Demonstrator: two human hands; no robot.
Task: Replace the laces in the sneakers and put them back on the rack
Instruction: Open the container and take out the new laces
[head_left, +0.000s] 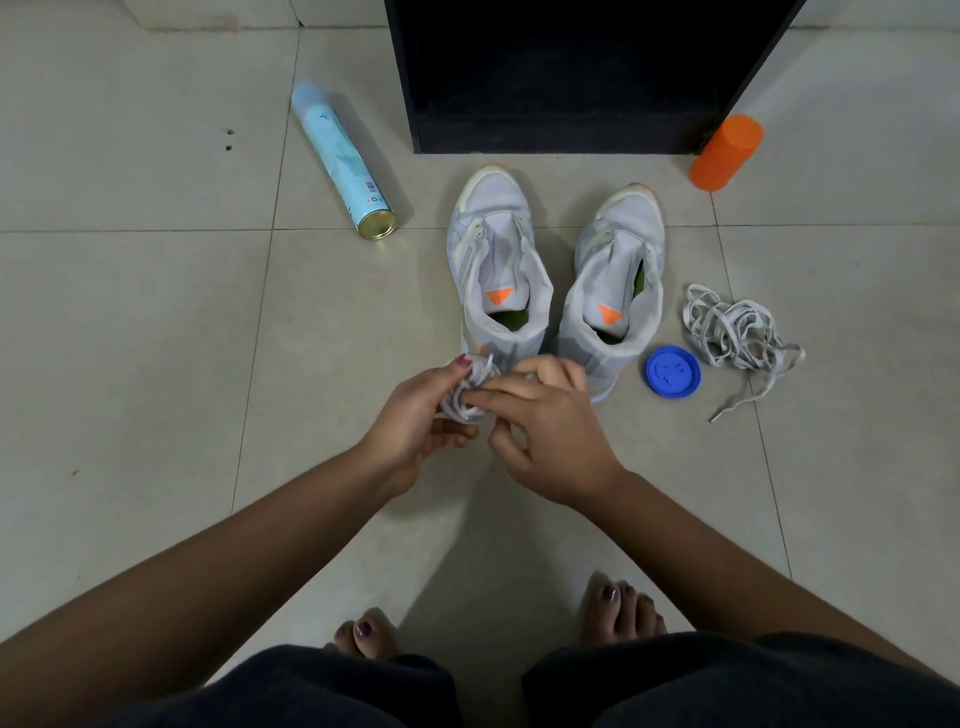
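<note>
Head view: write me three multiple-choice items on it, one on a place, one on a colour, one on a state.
1. Where does the loose lace pile lie?
A. On the floor right of the sneakers, beside the blue lid
B. On the person's knees
C. Draped over a chair

2. What colour is the cylinder by the rack?
A. Green
B. White
C. Orange

3. What are the hands doing?
A. Both the left hand and the right hand hold a bundled lace
B. Both lie open on the floor
C. Both are clenched, holding nothing

Answers: A, the pile sits by the lid, past the right sneaker; C, it is plainly orange; A, fingers of both hands close on the bundle.
</note>
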